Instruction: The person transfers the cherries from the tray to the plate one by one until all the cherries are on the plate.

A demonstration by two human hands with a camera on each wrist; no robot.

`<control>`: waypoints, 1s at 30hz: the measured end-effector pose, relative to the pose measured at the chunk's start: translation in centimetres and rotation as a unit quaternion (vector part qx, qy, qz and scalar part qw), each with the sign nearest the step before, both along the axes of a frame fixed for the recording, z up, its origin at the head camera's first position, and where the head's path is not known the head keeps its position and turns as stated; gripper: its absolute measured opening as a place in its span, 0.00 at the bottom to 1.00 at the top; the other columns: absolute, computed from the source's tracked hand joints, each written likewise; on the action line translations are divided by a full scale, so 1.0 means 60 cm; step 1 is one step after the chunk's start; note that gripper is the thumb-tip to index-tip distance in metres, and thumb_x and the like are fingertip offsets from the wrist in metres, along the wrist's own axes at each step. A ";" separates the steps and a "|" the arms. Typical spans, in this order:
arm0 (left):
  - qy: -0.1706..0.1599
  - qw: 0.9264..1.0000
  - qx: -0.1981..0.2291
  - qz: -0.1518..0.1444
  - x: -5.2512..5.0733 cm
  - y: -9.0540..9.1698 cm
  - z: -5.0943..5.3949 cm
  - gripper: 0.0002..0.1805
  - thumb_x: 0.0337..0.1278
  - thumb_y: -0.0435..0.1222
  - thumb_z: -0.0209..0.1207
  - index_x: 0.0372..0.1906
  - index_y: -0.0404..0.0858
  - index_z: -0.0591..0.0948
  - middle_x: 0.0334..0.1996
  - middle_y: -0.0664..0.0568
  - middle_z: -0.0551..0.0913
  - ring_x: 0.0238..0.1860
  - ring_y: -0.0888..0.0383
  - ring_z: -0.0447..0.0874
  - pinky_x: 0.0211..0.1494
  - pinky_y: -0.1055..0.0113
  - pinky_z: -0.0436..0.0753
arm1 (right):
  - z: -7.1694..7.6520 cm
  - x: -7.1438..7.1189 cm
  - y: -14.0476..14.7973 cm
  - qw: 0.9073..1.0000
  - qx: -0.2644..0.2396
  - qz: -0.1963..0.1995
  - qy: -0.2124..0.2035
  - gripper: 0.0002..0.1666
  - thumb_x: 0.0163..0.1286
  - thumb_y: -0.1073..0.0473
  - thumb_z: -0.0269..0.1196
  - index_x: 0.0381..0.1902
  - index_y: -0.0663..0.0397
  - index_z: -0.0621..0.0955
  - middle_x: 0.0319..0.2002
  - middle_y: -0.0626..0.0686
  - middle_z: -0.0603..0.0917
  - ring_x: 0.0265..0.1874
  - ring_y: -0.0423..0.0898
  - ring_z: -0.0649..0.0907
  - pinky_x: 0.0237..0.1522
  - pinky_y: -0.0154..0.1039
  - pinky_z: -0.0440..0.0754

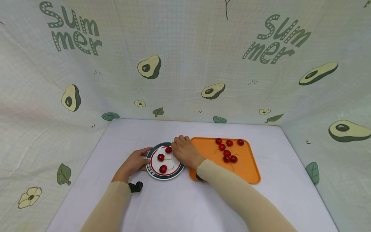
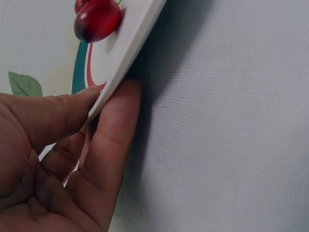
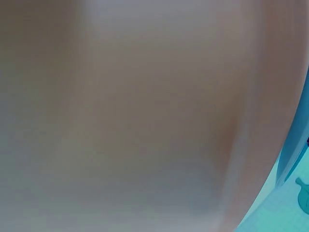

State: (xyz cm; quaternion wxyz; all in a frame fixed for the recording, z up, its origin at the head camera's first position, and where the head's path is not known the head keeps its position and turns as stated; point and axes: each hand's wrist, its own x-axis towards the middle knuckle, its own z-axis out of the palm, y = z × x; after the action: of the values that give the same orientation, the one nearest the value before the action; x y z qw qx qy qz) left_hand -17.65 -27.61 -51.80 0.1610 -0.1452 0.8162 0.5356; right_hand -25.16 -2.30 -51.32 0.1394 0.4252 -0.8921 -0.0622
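Note:
In the head view, a round white plate (image 1: pixel 171 166) with a dark green rim and a red ring bears cherries (image 1: pixel 163 169) with thin stems. My left hand (image 1: pixel 136 162) pinches its left edge, the thumb (image 2: pixel 58 113) over the rim and fingers (image 2: pixel 113 130) beneath, as the left wrist view shows. Over the plate's right rim is my right hand (image 1: pixel 185 149), fingers bent, close beside the uppermost cherry (image 1: pixel 168 149). Whether it grips that cherry or its stem is hidden. A blurred surface fills most of the right wrist view.
An orange tray (image 1: pixel 249 172) lies right of the plate, partly under my right forearm. Several cherries (image 1: pixel 227 153) are grouped on it, with one (image 1: pixel 240 142) near its far right corner. Behind the white table (image 1: pixel 162 206) hangs a cloth (image 1: pixel 179 38) printed with avocados.

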 end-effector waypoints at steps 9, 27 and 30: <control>-0.002 1.000 -0.002 0.002 0.000 0.001 0.001 0.39 0.68 0.25 0.61 0.81 0.48 0.68 0.71 0.35 0.68 0.38 0.54 0.85 0.40 0.64 0.90 | -0.001 0.002 -0.019 1.000 0.014 -0.003 -0.014 0.13 0.82 0.52 0.54 0.48 0.52 0.82 0.39 0.49 0.75 0.44 0.49 0.72 0.48 0.41 0.71; 0.000 1.000 -0.010 0.000 0.000 0.003 0.004 0.38 0.68 0.26 0.61 0.81 0.46 0.68 0.70 0.35 0.69 0.38 0.55 0.84 0.40 0.65 0.90 | 0.000 0.008 -0.032 1.000 0.012 0.004 -0.012 0.16 0.82 0.48 0.55 0.52 0.50 0.84 0.42 0.49 0.77 0.45 0.49 0.72 0.49 0.41 0.72; 0.001 1.000 -0.005 0.002 -0.001 0.002 0.003 0.38 0.68 0.26 0.61 0.81 0.47 0.68 0.70 0.36 0.69 0.38 0.55 0.85 0.40 0.64 0.90 | 0.000 0.009 -0.028 1.000 0.006 0.003 -0.006 0.17 0.81 0.47 0.56 0.51 0.50 0.84 0.42 0.49 0.78 0.44 0.49 0.72 0.49 0.42 0.73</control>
State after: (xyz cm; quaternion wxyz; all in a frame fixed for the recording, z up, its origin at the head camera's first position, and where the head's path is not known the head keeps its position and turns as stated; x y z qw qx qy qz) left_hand -17.71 -27.47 -51.64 0.1585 -0.1474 0.8186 0.5320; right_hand -24.65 -4.00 -51.32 0.1314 0.4290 -0.8913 -0.0648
